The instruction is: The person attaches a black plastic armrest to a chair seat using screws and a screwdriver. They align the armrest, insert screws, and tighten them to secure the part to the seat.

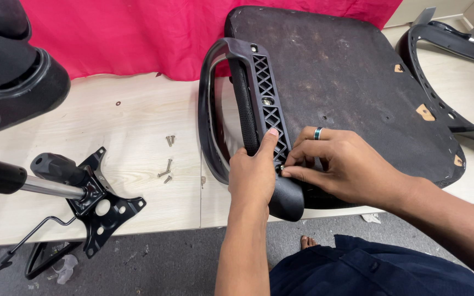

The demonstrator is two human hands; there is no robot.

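hands on the armrest of an upturned chair seat

nearest us are our own dark blue trousers (379,268) and a bare toe (307,241) on the grey floor (182,266). just beyond, our left hand (256,172) wraps the near end of the black armrest (248,109), thumb stretched up along its latticed mounting strip and the other fingers curled round the far side. our right hand (338,167), a ring (317,133) on one finger, has its fingertips pressed together, pinching a small bright screw (282,168) against that strip.

the armrest lies along the left edge of the upturned seat (346,82), whose dark fabric underside faces up on the pale wooden table (111,131), right of centre. a second armrest (445,66) curves at the seat's far right edge.

to the left, loose screws (167,164) lie on the table, well apart from our hands. further left sits a black metal tilt plate (100,203) with a gas cylinder (23,183) through it, and a black chair base (12,71) fills the far left corner. a red cloth (138,33) hangs behind.
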